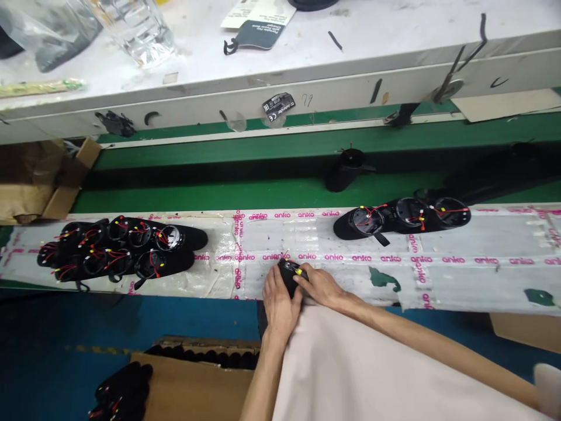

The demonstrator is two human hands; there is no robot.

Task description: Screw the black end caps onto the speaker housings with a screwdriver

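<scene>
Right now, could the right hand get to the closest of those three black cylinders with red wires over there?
Probably yes: only anko-printed tape lies between the right hand and the closest black cylinder. Its fingers are busy at a yellow part on the held cylinder, though.

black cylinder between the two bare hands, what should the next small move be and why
Probably ease the small yellow connector inward with the right hand: its fingertips are right by it at the top of the black cylinder, while the left hand braces the side.

black unit [288,282] | yellow connector [298,272] at top | between both hands [279,301]
</scene>
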